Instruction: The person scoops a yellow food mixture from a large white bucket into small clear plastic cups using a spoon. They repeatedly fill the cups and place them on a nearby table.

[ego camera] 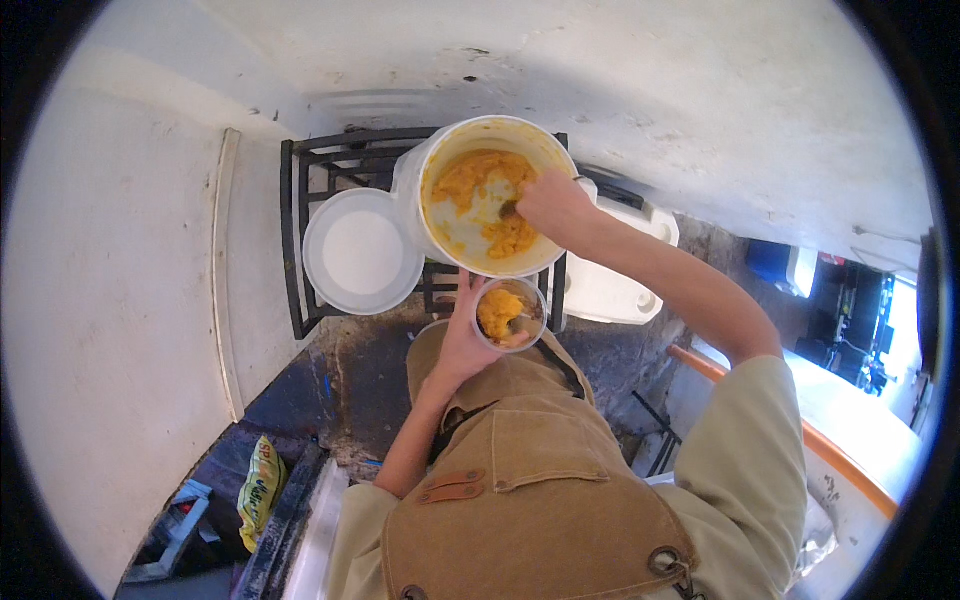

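Observation:
A large white plastic bucket [411,191] stands on a black metal rack, its inside smeared with an orange-yellow mash [480,174]. Inside its right rim, my right hand [556,210] is closed around something mostly hidden; a dark, rounded end shows by the fingers, perhaps of a spoon. Just below the bucket, my left hand [471,339] holds a clear plastic cup [541,330] partly filled with the same mash. To the bucket's left lies a round white plastic lid [361,251].
Under the bucket is the black metal rack [291,240], close to a stained white wall [480,82]. A white plastic object [607,292] lies right of it. An orange-edged counter [847,457] is at the right; a yellow printed bag [261,491] lies lower left.

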`<state>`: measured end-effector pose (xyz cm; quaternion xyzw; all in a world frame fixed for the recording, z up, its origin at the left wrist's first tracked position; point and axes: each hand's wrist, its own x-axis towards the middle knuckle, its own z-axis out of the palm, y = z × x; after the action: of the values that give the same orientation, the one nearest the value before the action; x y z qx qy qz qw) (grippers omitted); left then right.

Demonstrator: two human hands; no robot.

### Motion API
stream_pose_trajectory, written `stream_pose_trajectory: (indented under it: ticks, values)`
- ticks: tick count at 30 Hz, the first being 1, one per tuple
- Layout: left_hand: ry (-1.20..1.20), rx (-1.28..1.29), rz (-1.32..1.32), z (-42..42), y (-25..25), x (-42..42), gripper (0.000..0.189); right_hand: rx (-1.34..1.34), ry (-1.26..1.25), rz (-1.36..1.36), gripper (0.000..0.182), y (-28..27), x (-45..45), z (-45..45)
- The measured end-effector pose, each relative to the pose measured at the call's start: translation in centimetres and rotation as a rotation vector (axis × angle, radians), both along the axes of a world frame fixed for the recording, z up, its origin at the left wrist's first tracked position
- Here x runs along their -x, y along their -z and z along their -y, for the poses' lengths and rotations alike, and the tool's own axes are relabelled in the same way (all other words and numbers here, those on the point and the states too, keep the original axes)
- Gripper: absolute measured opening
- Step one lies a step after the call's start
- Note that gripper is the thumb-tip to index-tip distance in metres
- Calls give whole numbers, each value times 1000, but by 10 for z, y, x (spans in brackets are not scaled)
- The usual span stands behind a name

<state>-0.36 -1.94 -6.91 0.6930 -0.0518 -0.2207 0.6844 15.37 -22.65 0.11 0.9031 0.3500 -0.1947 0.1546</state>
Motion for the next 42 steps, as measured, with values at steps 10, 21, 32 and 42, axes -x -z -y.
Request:
stream_pose_trajectory:
  ticks: [10,21,32,42]
  values:
    - [5,-25,46,10,3,4,95,-156,-94,-193,41,-11,20,9]
    - [16,13,-3,8,4,3,88,-401,132,-434,49,-15,16,21]
    - [7,25,-16,-2,6,2,86,-231,31,60,25,10,-3,10]
    - [50,-7,-4,-3,9,0,87,-380,186,-208,32,19,30,-5]
